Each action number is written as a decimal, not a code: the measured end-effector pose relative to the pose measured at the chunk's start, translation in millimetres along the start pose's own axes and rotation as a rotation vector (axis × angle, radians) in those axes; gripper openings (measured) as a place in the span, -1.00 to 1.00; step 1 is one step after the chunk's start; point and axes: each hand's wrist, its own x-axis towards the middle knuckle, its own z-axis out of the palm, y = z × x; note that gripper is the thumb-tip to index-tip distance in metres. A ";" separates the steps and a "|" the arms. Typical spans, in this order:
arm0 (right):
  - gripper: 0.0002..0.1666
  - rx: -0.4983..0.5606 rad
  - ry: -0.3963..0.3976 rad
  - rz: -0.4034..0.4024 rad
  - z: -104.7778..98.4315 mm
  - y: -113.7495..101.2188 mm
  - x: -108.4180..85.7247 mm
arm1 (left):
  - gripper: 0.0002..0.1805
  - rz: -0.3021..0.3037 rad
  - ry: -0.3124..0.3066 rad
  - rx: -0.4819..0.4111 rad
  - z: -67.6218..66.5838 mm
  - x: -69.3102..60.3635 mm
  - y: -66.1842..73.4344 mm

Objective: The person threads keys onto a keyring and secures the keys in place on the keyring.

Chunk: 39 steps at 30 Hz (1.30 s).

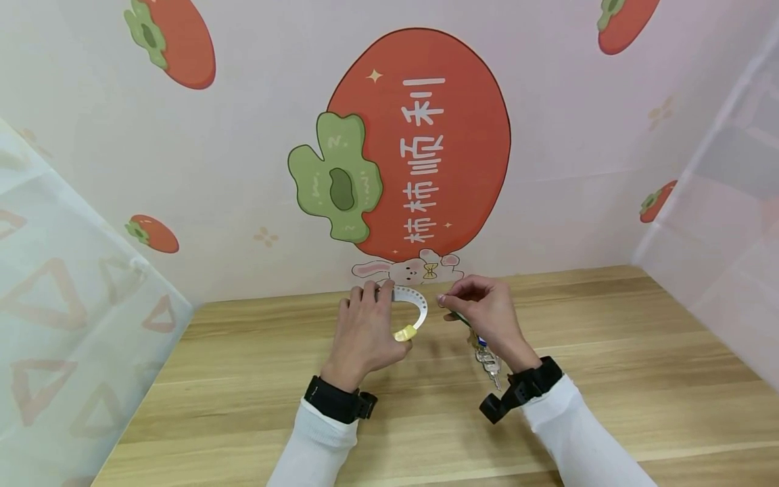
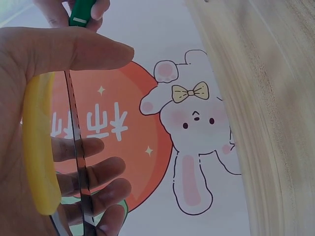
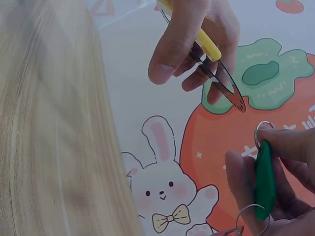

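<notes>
Along the bottom edge of the frame, two white sleeves with black wristbands slope in over a pale wood-grain tabletop. Right of centre, a bunch of silvery metal keys hangs below the right hand; from where I stand I cannot tell whether they touch the wood. That hand is closed to a pinch, thumb and fingers on a flat green tag, a thin wire ring standing at the thumb tip. Just left of centre, the left hand is part closed, holding a looped, pale metal band pierced with holes and fitted with a smooth yellow grip. Band and tag are near each other but apart. To work neatly, I'd hold the band steady and let the right hand make the fine movements; pinching lower on the tag should free the ring, and the keys' swing could tug at it. Farther off, a printed white rabbit and a large red persimmon fill the backdrop's middle.
</notes>
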 end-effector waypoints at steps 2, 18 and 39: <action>-0.89 0.011 0.015 0.008 0.0 -1.0 -0.4 | -0.01 -0.001 -0.001 -0.003 -0.3 -0.2 0.0; -0.83 0.025 0.025 0.073 -0.3 -5.2 0.5 | 0.00 0.006 0.000 -0.010 -1.9 0.2 0.5; -0.91 -0.039 -0.079 0.044 0.7 -10.5 -2.0 | 0.01 0.010 0.002 -0.010 -2.1 -0.2 1.4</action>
